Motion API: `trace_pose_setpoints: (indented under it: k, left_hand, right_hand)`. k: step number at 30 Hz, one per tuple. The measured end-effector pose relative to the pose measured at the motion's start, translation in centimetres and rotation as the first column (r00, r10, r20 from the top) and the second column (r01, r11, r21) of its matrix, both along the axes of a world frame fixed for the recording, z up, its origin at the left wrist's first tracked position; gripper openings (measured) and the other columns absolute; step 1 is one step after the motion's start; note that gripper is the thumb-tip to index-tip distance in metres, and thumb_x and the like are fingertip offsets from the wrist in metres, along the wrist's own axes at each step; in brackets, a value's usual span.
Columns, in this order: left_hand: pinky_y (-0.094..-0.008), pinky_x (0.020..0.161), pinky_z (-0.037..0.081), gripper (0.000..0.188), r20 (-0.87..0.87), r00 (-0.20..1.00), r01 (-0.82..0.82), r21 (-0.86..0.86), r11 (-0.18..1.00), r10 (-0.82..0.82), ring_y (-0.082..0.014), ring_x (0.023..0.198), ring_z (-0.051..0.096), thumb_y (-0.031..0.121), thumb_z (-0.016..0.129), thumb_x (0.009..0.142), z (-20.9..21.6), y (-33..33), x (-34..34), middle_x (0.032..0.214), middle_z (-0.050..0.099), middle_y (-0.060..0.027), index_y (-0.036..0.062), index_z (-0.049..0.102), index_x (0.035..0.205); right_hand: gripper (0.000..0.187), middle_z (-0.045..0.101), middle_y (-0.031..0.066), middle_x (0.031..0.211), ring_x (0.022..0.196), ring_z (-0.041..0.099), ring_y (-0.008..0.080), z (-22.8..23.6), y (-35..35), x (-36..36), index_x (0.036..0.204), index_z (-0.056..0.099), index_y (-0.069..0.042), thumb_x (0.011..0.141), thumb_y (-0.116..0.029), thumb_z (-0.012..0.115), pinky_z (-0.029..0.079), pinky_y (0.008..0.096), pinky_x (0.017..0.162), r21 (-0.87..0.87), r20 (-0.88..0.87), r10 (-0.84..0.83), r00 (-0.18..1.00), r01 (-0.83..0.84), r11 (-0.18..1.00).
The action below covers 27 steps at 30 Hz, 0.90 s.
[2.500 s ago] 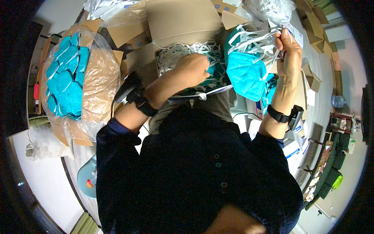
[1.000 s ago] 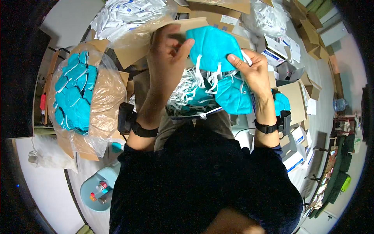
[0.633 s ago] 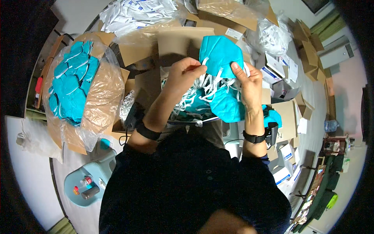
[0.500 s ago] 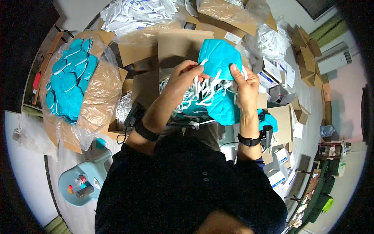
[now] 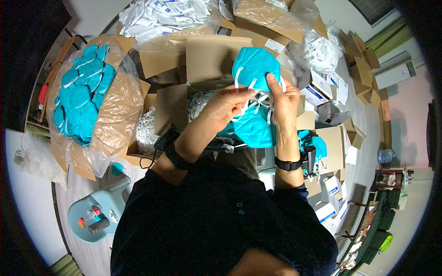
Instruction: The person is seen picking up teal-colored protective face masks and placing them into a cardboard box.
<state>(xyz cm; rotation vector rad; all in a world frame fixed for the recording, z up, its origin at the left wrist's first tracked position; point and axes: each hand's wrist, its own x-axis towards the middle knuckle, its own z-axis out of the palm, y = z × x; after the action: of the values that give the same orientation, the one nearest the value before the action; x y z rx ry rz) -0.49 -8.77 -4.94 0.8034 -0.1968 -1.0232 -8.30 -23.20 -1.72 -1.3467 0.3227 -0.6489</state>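
A teal face mask (image 5: 254, 68) with white straps is held up in front of me, gripped at its lower right edge by my right hand (image 5: 285, 99), thumb on its face. Just below that edge, my left hand (image 5: 229, 105) has its fingers closed on a white strap (image 5: 240, 110). Under both hands a second teal mask (image 5: 257, 129) lies with more loose straps over the open cardboard box (image 5: 209, 57). Part of the box's contents is hidden behind my forearms. Each wrist wears a black band with a small device.
At the left stands a plastic-lined carton (image 5: 117, 108) heaped with teal masks (image 5: 83, 99). White packets (image 5: 170, 18) fill another carton at the back. More teal masks (image 5: 314, 143) lie right of my right wrist. A pale blue stool (image 5: 85, 232) holding small items is at lower left.
My left hand has moved right and down, from the mask's left edge to the straps below it. The raised mask has shifted slightly left, and the loose straps hang in a narrower bunch.
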Motion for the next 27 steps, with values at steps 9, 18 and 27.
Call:
trace_pose_setpoints:
  k: [9,18,27]
  left_hand:
    - [-0.026,0.061,0.037,0.031,0.813,0.564,-0.304,0.045,0.951,0.142,-0.0142,0.067,0.049,0.028,0.045,0.1,4.4,5.4,3.1,0.076,0.059,-0.0021,0.0059,0.064,0.087]
    - [-0.025,0.055,0.038,0.028,0.789,0.614,-0.191,0.13,0.973,0.015,-0.0127,0.065,0.051,0.032,0.043,0.1,5.7,7.4,6.2,0.076,0.057,-0.0072,0.0078,0.054,0.091]
    - [-0.0226,0.053,0.037,0.043,0.678,0.657,0.073,0.38,0.922,-0.331,-0.0092,0.06,0.049,0.039,0.039,0.098,6.9,3.7,5.1,0.075,0.063,-0.0046,0.0068,0.062,0.08]
  right_hand:
    - [0.017,0.068,0.0034,0.081,0.066,0.056,0.0064,-0.9,-2.2,0.1,0.091,0.07,0.003,0.088,-0.014,0.069,0.044,0.0231,0.06,-0.02,-0.055,-0.115,0.992,0.114,0.993]
    - [0.023,0.066,0.0013,0.076,0.062,0.054,0.0073,-3.7,-4.6,0.2,0.086,0.071,-0.001,0.088,-0.024,0.069,0.041,0.0226,0.057,0.013,-0.193,-0.208,0.959,0.214,0.977]
    - [0.019,0.067,-0.001,0.082,0.068,0.051,0.002,0.1,-1.7,-1.5,0.108,0.068,-0.004,0.094,-0.016,0.06,0.036,0.0161,0.059,0.026,0.011,-0.126,0.992,0.126,0.992]
